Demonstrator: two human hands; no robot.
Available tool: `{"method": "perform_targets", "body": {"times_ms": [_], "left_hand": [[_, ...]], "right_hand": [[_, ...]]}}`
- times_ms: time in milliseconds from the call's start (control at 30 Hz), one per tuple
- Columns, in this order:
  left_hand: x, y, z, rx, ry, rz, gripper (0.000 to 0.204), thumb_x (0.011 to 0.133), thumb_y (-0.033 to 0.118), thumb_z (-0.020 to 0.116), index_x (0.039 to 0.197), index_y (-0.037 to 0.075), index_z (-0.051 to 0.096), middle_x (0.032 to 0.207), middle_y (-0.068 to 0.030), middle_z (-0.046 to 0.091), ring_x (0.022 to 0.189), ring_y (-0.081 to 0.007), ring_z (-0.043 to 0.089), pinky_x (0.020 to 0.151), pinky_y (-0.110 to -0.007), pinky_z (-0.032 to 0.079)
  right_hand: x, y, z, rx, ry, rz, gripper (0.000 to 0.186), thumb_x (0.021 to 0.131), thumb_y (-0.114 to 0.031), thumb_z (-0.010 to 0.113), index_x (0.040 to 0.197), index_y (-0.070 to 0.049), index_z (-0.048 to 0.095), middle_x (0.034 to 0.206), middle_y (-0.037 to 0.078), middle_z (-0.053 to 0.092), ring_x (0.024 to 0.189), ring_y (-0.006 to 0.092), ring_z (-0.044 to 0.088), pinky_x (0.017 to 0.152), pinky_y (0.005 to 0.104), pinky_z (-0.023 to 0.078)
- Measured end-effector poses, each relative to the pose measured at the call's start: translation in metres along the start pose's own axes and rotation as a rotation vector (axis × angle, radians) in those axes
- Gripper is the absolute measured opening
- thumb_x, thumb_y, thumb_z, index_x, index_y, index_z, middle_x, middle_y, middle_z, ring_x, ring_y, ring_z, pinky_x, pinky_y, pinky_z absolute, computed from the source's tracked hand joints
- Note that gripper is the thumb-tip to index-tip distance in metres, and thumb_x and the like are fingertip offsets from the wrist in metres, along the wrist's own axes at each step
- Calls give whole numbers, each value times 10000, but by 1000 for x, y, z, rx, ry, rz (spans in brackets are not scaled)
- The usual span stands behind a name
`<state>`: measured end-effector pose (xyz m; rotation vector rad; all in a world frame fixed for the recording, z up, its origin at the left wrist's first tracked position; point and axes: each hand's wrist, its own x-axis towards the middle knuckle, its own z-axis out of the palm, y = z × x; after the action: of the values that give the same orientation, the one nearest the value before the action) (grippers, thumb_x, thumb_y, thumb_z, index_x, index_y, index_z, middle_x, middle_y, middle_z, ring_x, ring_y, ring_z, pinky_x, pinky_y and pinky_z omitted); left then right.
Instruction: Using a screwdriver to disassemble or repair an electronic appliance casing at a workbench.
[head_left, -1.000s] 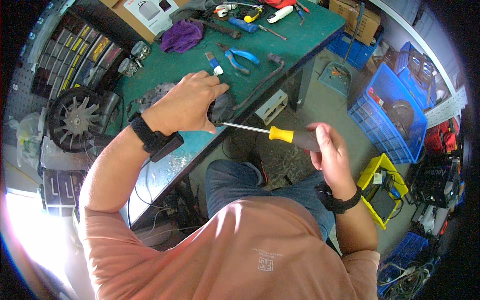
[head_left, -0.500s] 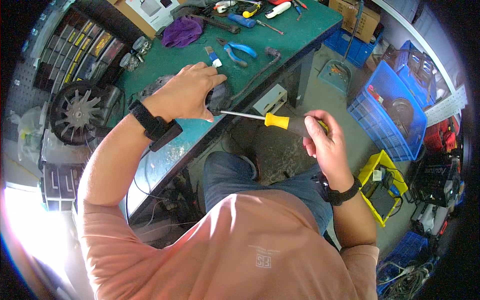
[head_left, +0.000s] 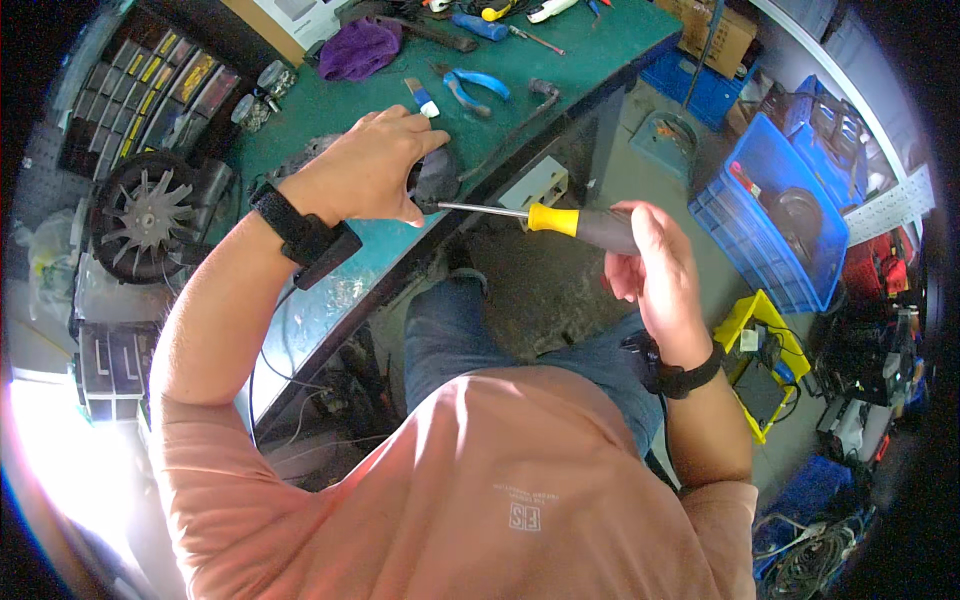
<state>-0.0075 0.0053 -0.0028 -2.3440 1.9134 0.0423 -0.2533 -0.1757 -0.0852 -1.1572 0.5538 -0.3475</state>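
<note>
- On my head view, taking the clock around the left hand (head_left: 378, 165), I see that hand palm down over a dark part (head_left: 437, 178) at the edge of the green bench (head_left: 300, 120).
- Its thumb and fingers are spread around the part, but the palm hides the contact, so I cannot tell whether it grips.
- At 4 o'clock I have the right hand (head_left: 655, 265), closed on the rear of the screwdriver (head_left: 555, 218).
- The screwdriver lies between both hands, its shaft pointing to about 9 o'clock and ending at the dark part, near the left thumb.
- On the bench, I find a brush (head_left: 422, 98) at 1 o'clock, blue pliers (head_left: 480, 78) at 2 and a purple rag (head_left: 360, 48) at 12.
- A finned wheel (head_left: 148, 220) stands at 9 o'clock.
- From the right hand, a blue crate (head_left: 735, 235) sits at 2 o'clock.
</note>
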Motion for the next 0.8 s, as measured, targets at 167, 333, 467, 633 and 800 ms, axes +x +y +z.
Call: {"method": "perform_targets", "body": {"times_ms": [167,333,467,633,800], "left_hand": [[1,1,0,31,6,14,865,465,222,868,1236,-1,548,1122,-156,582,1108,-355,507,978,-427,415],[-1,2,2,30,-6,-3,895,467,234,865,1263,-7,533,1177,-165,563,1136,-359,499,1010,-426,400],[-3,5,0,56,60,47,916,467,270,863,1277,6,526,1213,-163,550,1161,-363,488,1015,-441,396],[-9,19,-7,64,202,101,801,506,264,846,1223,39,566,1199,-155,544,1135,-361,496,1000,-452,397],[-15,27,-15,82,155,170,310,591,164,784,834,51,628,936,-84,556,958,-296,518,843,-417,427]], "right_hand": [[-1,3,0,-205,-49,-302,330,913,-317,651,1090,-44,594,710,34,593,513,68,520,440,193,382],[5,5,-4,-94,-38,-2,251,859,-150,691,1049,-28,582,865,57,615,710,89,569,608,233,456],[7,7,0,-262,13,-437,291,849,-168,712,1065,-44,562,942,55,601,865,124,564,790,290,455],[7,5,-1,-60,-11,-221,273,909,-231,657,1079,-41,559,854,45,579,613,73,546,478,237,424],[14,4,-1,-275,45,-291,235,946,-239,604,1076,-48,560,797,38,577,546,77,518,479,236,410]]}}
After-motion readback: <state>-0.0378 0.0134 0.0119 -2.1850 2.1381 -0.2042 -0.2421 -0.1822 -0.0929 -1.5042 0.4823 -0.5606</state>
